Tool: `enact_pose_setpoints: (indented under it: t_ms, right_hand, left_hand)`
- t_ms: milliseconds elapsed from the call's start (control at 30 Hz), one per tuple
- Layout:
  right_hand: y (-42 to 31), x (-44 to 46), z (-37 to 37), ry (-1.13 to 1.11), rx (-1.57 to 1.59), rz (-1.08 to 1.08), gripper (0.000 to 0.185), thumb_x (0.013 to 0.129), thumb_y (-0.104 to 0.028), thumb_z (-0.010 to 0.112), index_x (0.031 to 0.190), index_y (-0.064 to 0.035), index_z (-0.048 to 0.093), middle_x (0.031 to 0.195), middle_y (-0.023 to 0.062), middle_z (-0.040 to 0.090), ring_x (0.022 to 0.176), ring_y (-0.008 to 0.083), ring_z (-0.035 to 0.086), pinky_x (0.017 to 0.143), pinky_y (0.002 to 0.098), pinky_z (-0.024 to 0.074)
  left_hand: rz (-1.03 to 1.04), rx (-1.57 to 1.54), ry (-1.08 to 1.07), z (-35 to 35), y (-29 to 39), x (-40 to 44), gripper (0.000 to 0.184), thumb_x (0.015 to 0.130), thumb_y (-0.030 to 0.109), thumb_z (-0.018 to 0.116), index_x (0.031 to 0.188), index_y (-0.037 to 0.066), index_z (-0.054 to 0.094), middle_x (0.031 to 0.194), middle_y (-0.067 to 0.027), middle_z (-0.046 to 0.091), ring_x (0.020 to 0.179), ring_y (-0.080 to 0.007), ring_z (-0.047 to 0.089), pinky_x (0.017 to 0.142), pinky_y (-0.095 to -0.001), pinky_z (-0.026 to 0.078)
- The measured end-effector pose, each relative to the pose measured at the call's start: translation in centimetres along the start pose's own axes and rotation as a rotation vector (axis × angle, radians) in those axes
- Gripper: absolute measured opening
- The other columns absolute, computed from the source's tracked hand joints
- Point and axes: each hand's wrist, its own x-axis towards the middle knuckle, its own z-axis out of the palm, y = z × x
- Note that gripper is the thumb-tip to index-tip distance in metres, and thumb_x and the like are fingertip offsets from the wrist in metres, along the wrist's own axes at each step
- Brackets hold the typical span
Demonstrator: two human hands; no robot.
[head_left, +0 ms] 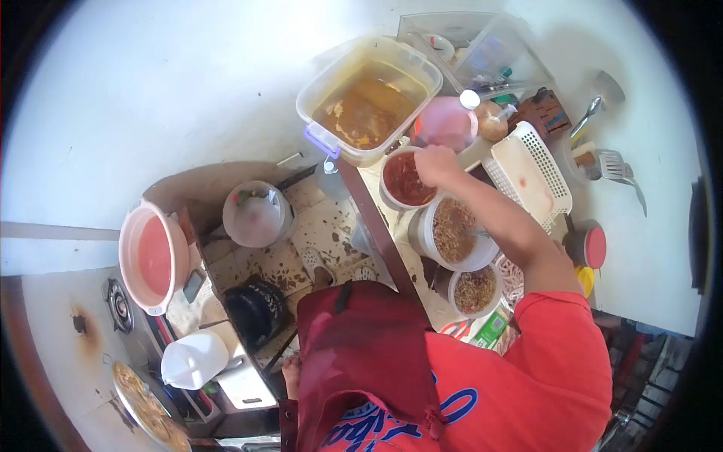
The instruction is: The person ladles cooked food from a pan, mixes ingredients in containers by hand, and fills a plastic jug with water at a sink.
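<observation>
Over edge of sauce tub (404,182) — right hand (438,165) | by apron (361,324) — left hand (291,371) | both grips unclear

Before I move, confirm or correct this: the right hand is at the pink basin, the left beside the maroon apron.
Wrong place for the right hand: the head view shows it at the tub of red sauce. The left hand is beside the maroon apron.

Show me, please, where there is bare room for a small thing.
The white board has a bare patch beside the white jug. The perforated basket beside the right forearm looks mostly bare inside. It is crowded around the right hand, where the red-filled tub, the pink container and two tubs of brownish food stand close.
</observation>
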Motion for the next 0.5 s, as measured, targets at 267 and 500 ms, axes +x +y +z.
enact_pose_setpoints:
  t_ms: [267, 500]
  right_hand:
    - [-1.1, -1.8, -0.3, -0.084, 0.000, -0.029, 0.019, 0.070, -0.007, 0.056, 0.085, -0.0013, 0.066, 0.089, 0.0186, 0.065, 0.085, 0.0322, 0.064, 0.070, 0.0421, 0.0518]
    - [-1.6, 0.1, -0.6, -0.019, 0.078, 0.087, 0.017, 0.069, -0.009, 0.057, 0.081, -0.0014, 0.066, 0.085, 0.0191, 0.065, 0.081, 0.0345, 0.064, 0.070, 0.0430, 0.0517]
  left_hand:
    - [0.070, -0.016, 0.015, 0.7, -2.9, 1.1, 0.023, 0.078, 0.016, 0.054, 0.091, 0.002, 0.067, 0.085, -0.0094, 0.066, 0.083, -0.0180, 0.059, 0.076, -0.0303, 0.046]
    - [-0.040, -0.064, -0.049, 1.1, -2.7, 1.6, 0.024, 0.078, 0.016, 0.052, 0.090, 0.002, 0.068, 0.087, -0.0086, 0.066, 0.085, -0.0153, 0.060, 0.076, -0.0279, 0.045]
